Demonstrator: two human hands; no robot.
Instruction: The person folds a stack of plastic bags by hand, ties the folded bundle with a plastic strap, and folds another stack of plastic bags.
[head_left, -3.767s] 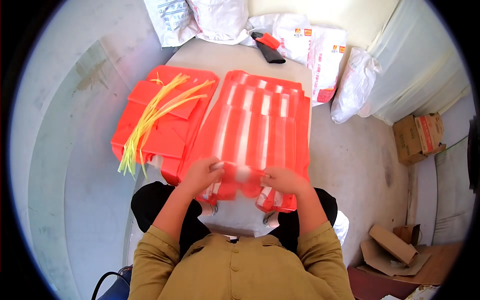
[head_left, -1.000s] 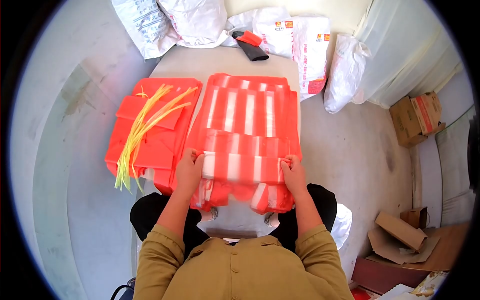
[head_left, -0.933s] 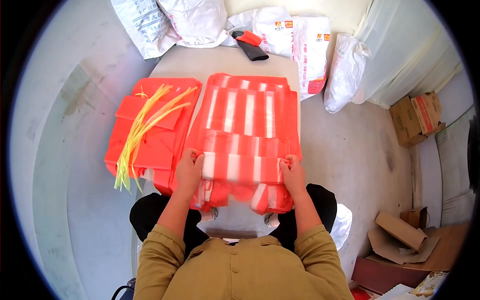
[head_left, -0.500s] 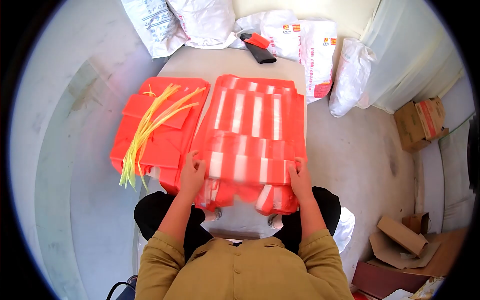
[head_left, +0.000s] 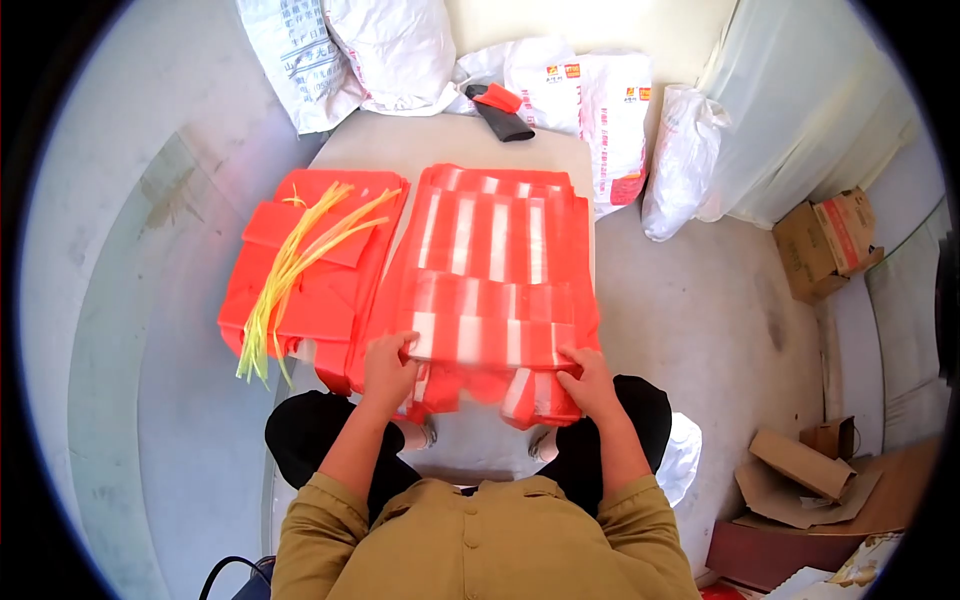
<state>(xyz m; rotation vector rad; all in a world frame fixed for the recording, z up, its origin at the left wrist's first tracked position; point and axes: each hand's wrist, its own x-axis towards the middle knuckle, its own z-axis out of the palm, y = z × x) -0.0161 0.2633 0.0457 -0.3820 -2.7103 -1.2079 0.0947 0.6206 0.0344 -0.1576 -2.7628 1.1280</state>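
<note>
A pile of red-and-white striped plastic bags (head_left: 490, 235) lies on the table in front of me, its near layers folded over in a band. At the left edge of that band is my left hand (head_left: 390, 368), thumb and fingers apart, fingertips touching the plastic. My right hand (head_left: 588, 380) rests at the band's right edge, its thumb and forefinger also spread. Neither hand visibly grips the plastic. Left of the pile sits a stack of folded red bags (head_left: 320, 300), with a bundle of yellow strips (head_left: 290, 270) on top.
A black-and-red roll (head_left: 502, 115) lies at the far edge of the beige table (head_left: 400, 135). White sacks (head_left: 390, 50) stand behind it, and another sack (head_left: 683, 160) is on the right. Cardboard boxes (head_left: 825, 245) sit on the floor at the right, with opened cardboard (head_left: 800, 480) nearer me.
Both hands earlier pinched the ends of the striped fold; they have let go and shifted slightly toward me along its side edges. The fold now lies flat on the pile. The view has shifted a little.
</note>
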